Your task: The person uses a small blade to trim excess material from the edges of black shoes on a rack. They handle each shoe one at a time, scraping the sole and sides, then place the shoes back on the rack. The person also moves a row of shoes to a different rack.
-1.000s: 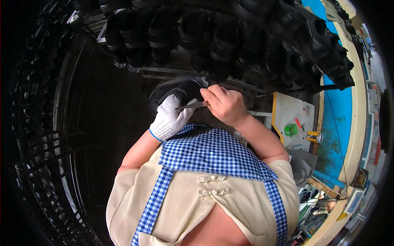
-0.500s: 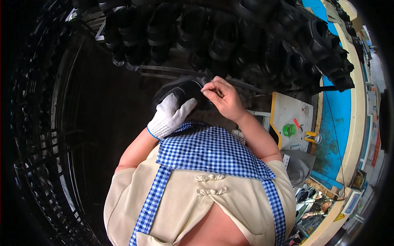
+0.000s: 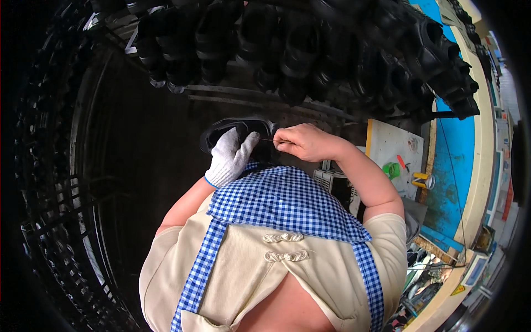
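Note:
A black shoe [image 3: 211, 134] is in front of my apron, its opening partly in view. My left hand [image 3: 229, 157], in a white knitted glove with a blue cuff edge, is closed on its near side, thumb apart from the fingers. My bare right hand [image 3: 301, 142] is just to the right of the shoe, thumb and fingers pinched together. From that pinch a fine thread-like strand [image 3: 265, 140] stretches to my left thumb at the shoe. Whether a needle is in the pinch cannot be seen.
Racks of black shoes [image 3: 301, 47] run across the far side, with more shelving [image 3: 83, 221] at left. To the right stands a white board [image 3: 387, 138] with a yellow edge, bearing a green container [image 3: 391, 170] and a yellow-handled item [image 3: 423, 180]. A blue surface [image 3: 451, 166] lies beyond.
My right hand has come down nearer to me, its forearm swung outward to the right. The shoe has tilted so more of its opening shows, and the strand is now visible.

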Available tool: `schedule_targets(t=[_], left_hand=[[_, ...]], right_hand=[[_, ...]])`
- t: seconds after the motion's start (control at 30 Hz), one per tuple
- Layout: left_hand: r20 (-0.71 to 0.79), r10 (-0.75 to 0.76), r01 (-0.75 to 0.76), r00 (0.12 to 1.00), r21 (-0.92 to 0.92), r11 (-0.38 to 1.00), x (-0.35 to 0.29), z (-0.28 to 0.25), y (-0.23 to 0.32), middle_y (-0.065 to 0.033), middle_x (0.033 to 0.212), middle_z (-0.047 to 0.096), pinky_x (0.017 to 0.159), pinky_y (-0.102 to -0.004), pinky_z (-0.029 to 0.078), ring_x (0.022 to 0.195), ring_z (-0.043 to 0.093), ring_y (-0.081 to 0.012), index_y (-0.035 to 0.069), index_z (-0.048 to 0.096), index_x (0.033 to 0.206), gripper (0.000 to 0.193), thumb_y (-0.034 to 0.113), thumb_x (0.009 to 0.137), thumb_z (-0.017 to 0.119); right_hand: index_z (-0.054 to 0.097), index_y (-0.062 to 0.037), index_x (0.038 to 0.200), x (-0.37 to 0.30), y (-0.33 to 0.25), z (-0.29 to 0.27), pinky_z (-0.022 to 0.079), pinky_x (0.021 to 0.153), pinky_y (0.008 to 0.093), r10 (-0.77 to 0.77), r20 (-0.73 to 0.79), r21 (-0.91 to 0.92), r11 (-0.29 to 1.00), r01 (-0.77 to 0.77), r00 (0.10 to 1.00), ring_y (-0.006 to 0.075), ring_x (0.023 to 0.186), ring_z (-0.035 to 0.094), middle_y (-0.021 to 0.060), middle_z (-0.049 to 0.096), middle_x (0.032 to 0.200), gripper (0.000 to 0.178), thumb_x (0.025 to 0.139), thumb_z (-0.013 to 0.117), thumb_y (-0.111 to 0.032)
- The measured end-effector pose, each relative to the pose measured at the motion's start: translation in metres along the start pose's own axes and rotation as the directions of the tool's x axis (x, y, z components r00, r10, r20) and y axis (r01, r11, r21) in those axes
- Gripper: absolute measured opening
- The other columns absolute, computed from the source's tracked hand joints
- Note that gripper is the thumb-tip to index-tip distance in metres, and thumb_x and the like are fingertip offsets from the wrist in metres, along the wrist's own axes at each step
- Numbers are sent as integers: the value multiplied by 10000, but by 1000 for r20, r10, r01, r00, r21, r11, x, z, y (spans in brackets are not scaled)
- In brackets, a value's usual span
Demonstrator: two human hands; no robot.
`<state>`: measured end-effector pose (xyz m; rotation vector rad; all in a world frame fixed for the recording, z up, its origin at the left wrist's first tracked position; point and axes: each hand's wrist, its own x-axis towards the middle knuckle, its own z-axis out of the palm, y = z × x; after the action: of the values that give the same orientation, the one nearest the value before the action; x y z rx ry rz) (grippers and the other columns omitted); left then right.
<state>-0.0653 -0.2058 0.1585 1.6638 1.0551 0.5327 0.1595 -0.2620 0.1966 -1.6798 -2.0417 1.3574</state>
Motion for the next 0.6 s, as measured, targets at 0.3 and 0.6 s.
schedule_targets(t=[0.3,0.6], left_hand=[[-170,-206,135,964,-354,925,15,-36,18,-141,991,687,823,-321,505,910,656,-214,30,636,1122,266,224,944,596],[-23,86,-85,996,55,995,10,-18,20,-175,857,650,703,-392,503,794,641,-334,31,632,993,233,256,936,620]], right_hand=[[648,-53,1052,2,58,42,498,829,392,98,37,28,995,-99,994,266,934,640,138,668,969,197,936,571,-193],[692,-87,1054,29,0,16,488,524,266,-499,-624,-324,866,382,602,170,589,611,41,597,777,308,760,782,-66]])
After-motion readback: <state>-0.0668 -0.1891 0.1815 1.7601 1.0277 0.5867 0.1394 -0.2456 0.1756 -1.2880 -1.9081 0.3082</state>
